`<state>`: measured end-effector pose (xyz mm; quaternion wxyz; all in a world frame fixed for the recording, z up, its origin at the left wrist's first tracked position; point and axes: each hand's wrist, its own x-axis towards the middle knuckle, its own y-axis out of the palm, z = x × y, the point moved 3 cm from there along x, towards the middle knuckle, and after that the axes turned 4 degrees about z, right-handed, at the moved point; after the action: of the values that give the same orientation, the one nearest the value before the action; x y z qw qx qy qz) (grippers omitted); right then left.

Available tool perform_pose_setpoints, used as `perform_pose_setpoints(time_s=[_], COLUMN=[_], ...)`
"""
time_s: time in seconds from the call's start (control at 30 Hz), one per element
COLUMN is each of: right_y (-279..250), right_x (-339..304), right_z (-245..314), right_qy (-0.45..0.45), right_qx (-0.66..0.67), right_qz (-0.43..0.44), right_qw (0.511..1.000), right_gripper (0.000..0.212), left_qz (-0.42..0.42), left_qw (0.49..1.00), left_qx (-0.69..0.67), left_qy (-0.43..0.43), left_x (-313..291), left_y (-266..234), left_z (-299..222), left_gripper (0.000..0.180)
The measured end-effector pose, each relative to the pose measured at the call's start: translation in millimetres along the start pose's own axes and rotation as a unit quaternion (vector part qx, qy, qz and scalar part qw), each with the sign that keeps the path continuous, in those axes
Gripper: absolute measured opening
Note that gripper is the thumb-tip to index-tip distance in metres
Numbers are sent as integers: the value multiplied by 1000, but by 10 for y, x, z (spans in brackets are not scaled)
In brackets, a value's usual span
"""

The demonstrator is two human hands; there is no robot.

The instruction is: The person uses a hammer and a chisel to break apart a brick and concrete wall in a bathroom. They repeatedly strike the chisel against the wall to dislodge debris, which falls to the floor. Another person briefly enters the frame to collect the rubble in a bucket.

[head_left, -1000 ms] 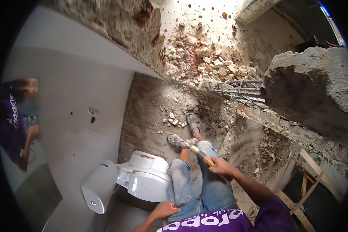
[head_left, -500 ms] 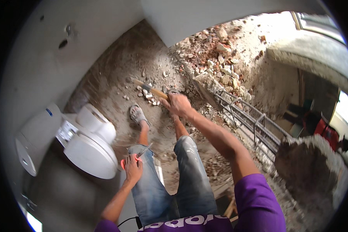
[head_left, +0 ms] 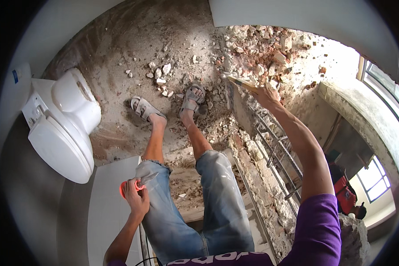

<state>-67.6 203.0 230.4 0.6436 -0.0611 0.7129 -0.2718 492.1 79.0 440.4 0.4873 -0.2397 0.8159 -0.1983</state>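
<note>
My right hand point(head_left: 267, 94) is stretched out to the far right and grips a wooden-handled hammer point(head_left: 240, 82). The hammer's head lies at the edge of a pile of broken brick rubble point(head_left: 257, 48). My left hand point(head_left: 135, 198) rests beside my left thigh and holds a metal chisel with a red grip point(head_left: 139, 182), tip pointing right. My legs in torn jeans point(head_left: 217, 195) stretch forward, and my sandalled feet point(head_left: 191, 98) stand on the dusty concrete floor.
A white toilet point(head_left: 62, 119) stands at the left against a grey wall. Exposed steel rebar point(head_left: 277, 148) runs along a broken concrete edge right of my legs. Loose stone chips point(head_left: 160, 76) lie beyond my feet. Through the opening at the lower right I see a person in red point(head_left: 346, 191).
My head has turned, so the toilet has slid left. My right hand has carried the hammer from over my feet out to the rubble pile on the right. My left hand stays at my thigh.
</note>
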Motion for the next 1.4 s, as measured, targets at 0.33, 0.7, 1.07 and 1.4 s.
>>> perform_pose_setpoints(time_s=[0.33, 0.7, 1.07, 1.4], right_y=[-928, -167, -923, -161], right_x=[-462, -14, -385, -142], right_z=[1440, -4, 1580, -251], right_qy=[-246, -14, -330, 38], right_qx=[169, 26, 159, -10], right_qz=[-3, 76, -51, 7], right_qw=[954, 997, 929, 999], right_gripper=[44, 32, 73, 39], left_qz=[-33, -35, -39, -57], left_qw=[999, 999, 998, 998], left_qx=[2, -12, 2, -1], left_qy=[-8, -14, -40, -42], left_x=[54, 23, 82, 26], left_y=[-5, -38, -44, 18], left_z=[-78, 81, -30, -4], left_gripper=[31, 28, 27, 25])
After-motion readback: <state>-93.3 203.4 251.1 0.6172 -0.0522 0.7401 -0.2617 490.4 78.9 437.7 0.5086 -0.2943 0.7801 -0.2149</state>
